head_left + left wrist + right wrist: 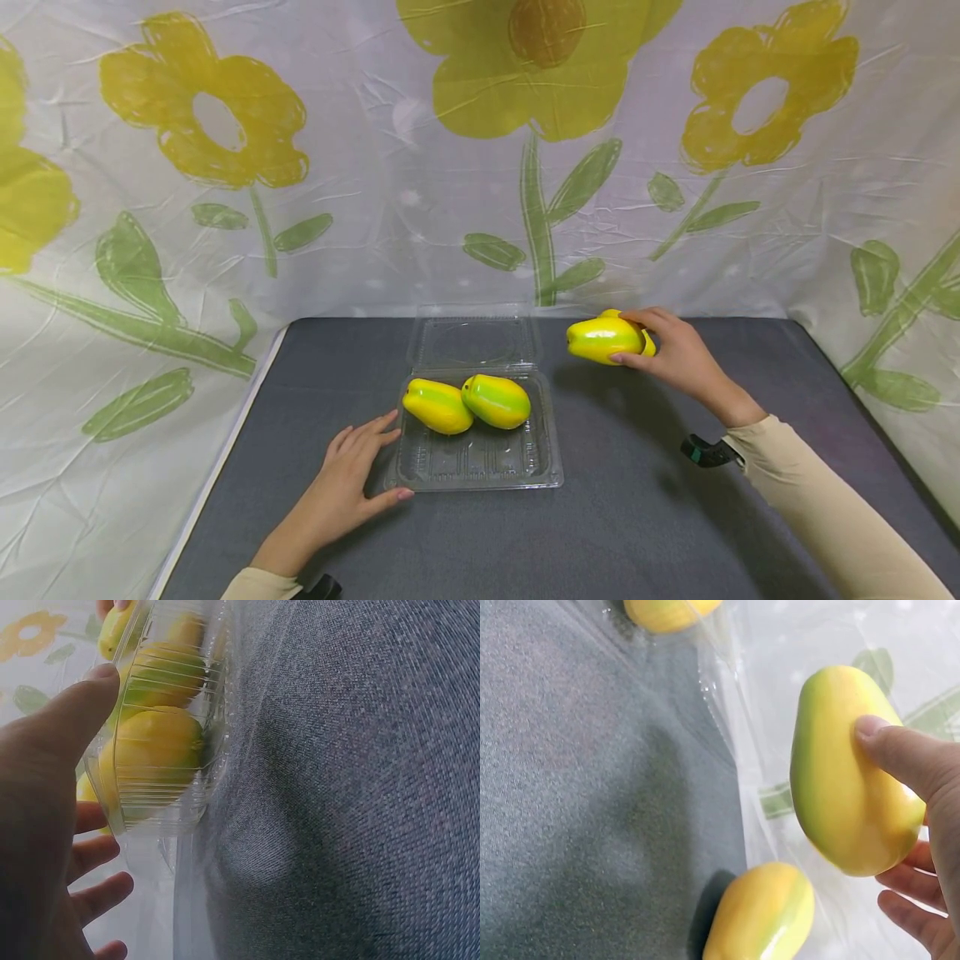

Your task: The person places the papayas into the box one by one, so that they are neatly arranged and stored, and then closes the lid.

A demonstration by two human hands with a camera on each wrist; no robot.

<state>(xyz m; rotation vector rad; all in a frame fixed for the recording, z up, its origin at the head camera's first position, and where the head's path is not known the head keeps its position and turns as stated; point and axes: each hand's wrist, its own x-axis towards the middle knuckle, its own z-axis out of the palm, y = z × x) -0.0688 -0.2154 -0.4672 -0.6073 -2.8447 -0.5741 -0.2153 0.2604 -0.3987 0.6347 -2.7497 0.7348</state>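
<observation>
My right hand (675, 354) grips a yellow-green papaya (600, 340) between thumb and fingers, raised over the right rear of the table. Another papaya (761, 915) lies on the table beyond it, mostly hidden behind the held one in the head view. In the middle, a clear plastic clamshell box (487, 479) stands with its lid folded back. Two more papayas lie side by side in its rear half, a left one (437, 407) and a right one (497, 402). My left hand (341, 479) is spread at the box's left side, with thumb and fingertips right at the rim.
The clear lid (474, 342) lies back toward the table's rear edge. Dark grey cloth covers the table (622, 517). A white curtain (360, 167) with printed yellow flowers hangs behind and along both sides.
</observation>
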